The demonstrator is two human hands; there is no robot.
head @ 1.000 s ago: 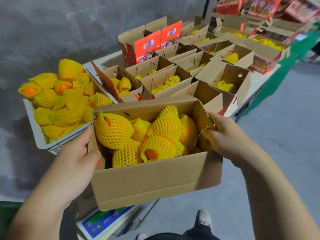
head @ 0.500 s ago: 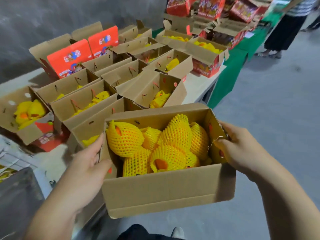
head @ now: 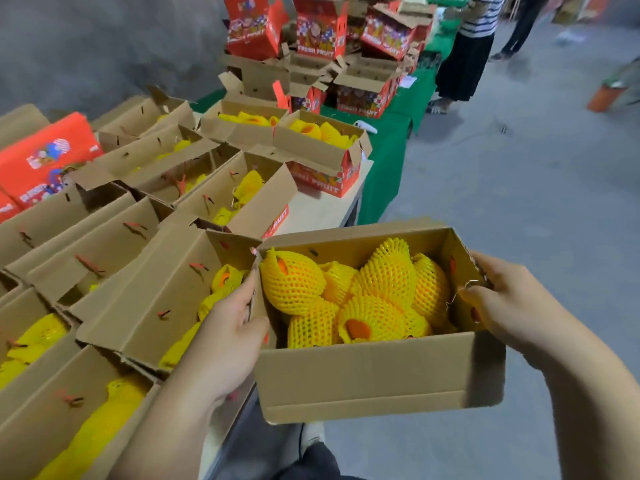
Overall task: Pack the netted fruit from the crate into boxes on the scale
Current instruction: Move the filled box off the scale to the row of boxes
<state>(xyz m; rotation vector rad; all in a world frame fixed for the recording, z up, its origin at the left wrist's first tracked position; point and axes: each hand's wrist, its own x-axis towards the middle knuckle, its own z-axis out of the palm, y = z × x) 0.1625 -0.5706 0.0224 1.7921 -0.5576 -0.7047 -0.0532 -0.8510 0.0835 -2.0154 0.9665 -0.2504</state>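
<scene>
A brown cardboard box (head: 374, 375) full of several fruits in yellow foam netting (head: 363, 292) is held in the air in front of me, off the table's edge. My left hand (head: 232, 327) grips its left end wall, thumb over the rim. My right hand (head: 502, 306) grips the right end wall, fingers curled over the rim. The crate and the scale are out of view.
Rows of open cardboard boxes (head: 138, 271) holding netted fruit cover the table (head: 322, 209) at left. Red "Fresh Fruit" cartons (head: 318, 26) are stacked on a green-covered table (head: 384, 157) behind. Two people (head: 464, 50) stand at the far right on grey floor.
The box, carried in both hands, has moved right along the table, away from the crate and scale. The grips are unchanged.
</scene>
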